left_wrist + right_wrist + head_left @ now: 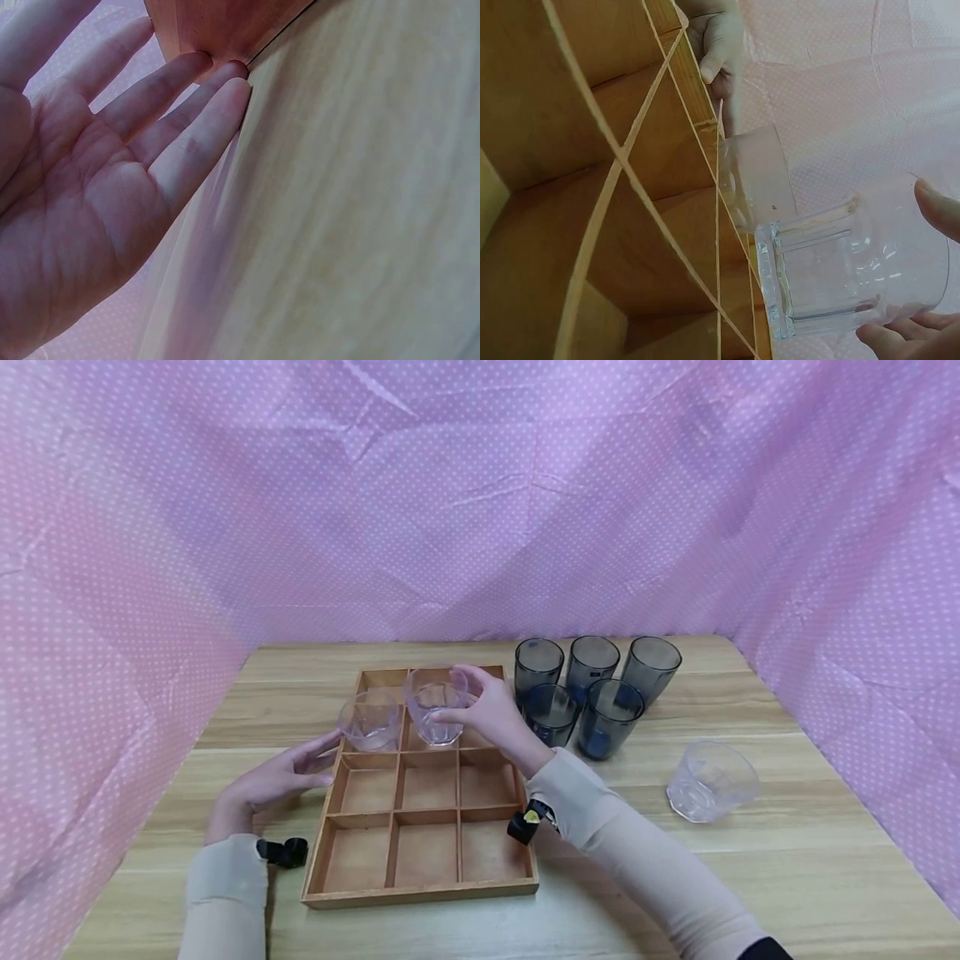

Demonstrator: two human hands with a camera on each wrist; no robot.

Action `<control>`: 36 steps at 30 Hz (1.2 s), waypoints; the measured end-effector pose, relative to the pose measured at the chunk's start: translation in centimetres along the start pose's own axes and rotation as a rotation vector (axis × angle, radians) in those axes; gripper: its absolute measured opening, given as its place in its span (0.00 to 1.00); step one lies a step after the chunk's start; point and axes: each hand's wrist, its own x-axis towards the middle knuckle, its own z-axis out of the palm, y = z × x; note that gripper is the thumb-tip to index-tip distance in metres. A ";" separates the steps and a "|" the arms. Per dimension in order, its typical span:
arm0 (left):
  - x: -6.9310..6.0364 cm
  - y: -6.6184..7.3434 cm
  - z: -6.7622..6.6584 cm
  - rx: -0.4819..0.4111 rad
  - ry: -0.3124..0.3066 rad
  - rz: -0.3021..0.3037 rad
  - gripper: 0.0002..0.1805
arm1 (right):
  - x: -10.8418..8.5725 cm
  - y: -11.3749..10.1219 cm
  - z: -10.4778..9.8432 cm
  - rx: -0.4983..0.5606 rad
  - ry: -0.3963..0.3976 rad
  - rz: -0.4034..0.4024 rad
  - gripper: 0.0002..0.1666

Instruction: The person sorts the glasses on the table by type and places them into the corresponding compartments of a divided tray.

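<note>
A wooden tray point(420, 897) divided into compartments lies on the table. My left hand point(281, 779) touches its left side with extended fingers; the left wrist view shows those fingertips against the wood. My right hand point(498, 718) pinches a clear glass point(437, 706) by its upper part over the tray's back middle compartments. In the right wrist view the held glass point(847, 270) has its base toward the tray. Another clear glass point(371, 723) stands in the tray's left column, just left of the held one.
Several dark grey glasses point(611, 718) stand close together to the right of the tray's back end, near my right forearm. A third clear glass point(711, 783) is on the table farther right. A pink dotted cloth point(480, 510) hangs behind the table.
</note>
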 end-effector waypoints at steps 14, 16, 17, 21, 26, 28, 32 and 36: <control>0.0 0.0 0.5 -0.052 -0.007 0.018 0.45 | 1.0 0.8 1.0 0.016 0.005 0.073 0.49; 0.0 -0.1 0.5 -0.058 -0.010 0.019 0.45 | 1.1 1.0 1.2 0.000 0.012 0.083 0.49; 0.0 -0.2 0.5 -0.060 -0.011 0.019 0.45 | 1.1 1.1 1.2 -0.005 0.015 0.086 0.49; -0.1 -0.3 0.5 -0.059 -0.008 0.018 0.45 | 1.1 1.4 1.4 -0.025 0.012 0.083 0.50; -0.1 -0.4 0.5 -0.053 -0.008 0.020 0.45 | 1.1 1.7 1.5 -0.053 0.002 0.083 0.50; -0.1 -0.3 0.5 -0.056 -0.012 0.022 0.45 | 1.2 1.9 1.6 -0.064 0.000 0.082 0.48; -0.1 -0.2 0.6 -0.071 -0.019 0.022 0.45 | 1.2 2.2 1.8 -0.076 -0.005 0.085 0.46; -0.2 -0.1 0.5 -0.061 -0.012 0.016 0.45 | 1.0 2.2 2.0 -0.088 -0.011 0.099 0.46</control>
